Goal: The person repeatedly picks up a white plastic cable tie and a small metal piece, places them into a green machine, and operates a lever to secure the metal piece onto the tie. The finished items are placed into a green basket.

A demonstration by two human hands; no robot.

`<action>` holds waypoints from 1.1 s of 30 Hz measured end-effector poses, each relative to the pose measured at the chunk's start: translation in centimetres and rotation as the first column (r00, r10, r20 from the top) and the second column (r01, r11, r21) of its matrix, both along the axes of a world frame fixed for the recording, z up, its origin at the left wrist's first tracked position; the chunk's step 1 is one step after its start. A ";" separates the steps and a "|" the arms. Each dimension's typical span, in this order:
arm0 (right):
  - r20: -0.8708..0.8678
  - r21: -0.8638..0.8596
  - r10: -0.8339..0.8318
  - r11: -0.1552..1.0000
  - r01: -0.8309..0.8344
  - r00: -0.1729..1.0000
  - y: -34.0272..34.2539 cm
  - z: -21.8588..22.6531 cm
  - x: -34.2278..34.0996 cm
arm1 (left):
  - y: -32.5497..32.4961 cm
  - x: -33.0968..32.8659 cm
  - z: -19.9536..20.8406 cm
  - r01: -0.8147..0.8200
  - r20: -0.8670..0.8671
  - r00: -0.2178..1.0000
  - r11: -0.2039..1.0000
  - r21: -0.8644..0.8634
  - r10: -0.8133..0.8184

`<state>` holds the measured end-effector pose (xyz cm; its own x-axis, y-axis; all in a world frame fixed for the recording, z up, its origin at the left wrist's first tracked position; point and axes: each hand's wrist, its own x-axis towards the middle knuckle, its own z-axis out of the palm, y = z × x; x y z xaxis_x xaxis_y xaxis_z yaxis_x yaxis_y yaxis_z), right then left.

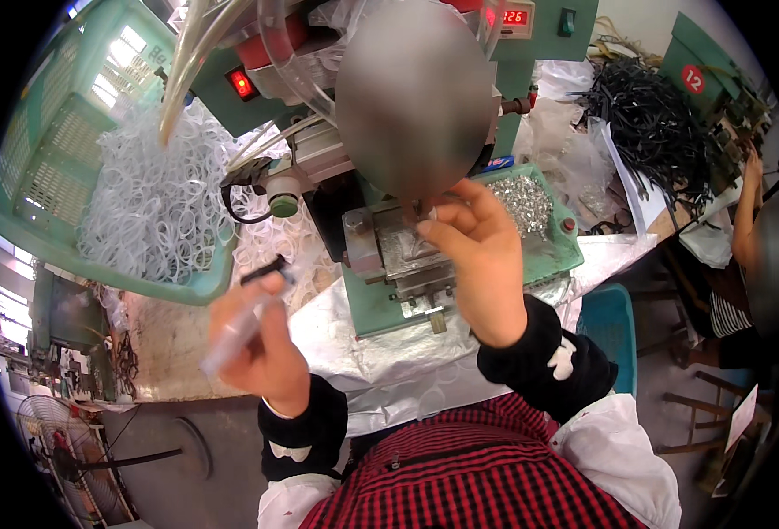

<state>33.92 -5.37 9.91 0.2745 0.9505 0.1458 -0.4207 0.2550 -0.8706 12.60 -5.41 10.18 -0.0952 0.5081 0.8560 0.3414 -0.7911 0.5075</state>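
My left hand (266, 348) is closed around a whitish translucent strip-like piece (233, 338), smeared by motion, at the left of the bench machine. By its fingertips shows a short dark piece (264, 270); whether it belongs to the strip I cannot tell. My right hand (482, 251) reaches to the metal fixture (407, 249) of the green machine (367, 309), thumb and forefinger pinched together. A small pale bit shows at those fingertips, too small to name. A grey blurred oval hides the machine's middle above the fixture.
A green basket (41, 212) of looped translucent straps (151, 198) stands at the left. Beside my right hand, a green tray (566, 251) holds small shiny metal parts (523, 204). Black straps (649, 119) are heaped farther right, near another person's arm (746, 207). Silvery sheeting (345, 353) covers the bench front.
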 end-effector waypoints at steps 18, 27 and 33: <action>0.957 0.279 -0.289 0.881 0.383 -0.031 -1.6 -10.6 11.5 | 0.0 5.7 -3.0 0.328 -0.574 0.799 0.929 0.169 -0.178; 0.870 -0.002 -0.262 0.846 0.533 0.418 -1.4 -10.2 10.7 | 4.7 -8.3 -7.7 -0.805 -0.765 0.421 0.590 -0.067 0.487; 0.766 0.148 -0.417 0.855 0.497 0.489 -1.3 -10.7 10.3 | 7.4 -11.7 -15.6 -0.688 -0.597 0.691 0.624 -0.371 0.407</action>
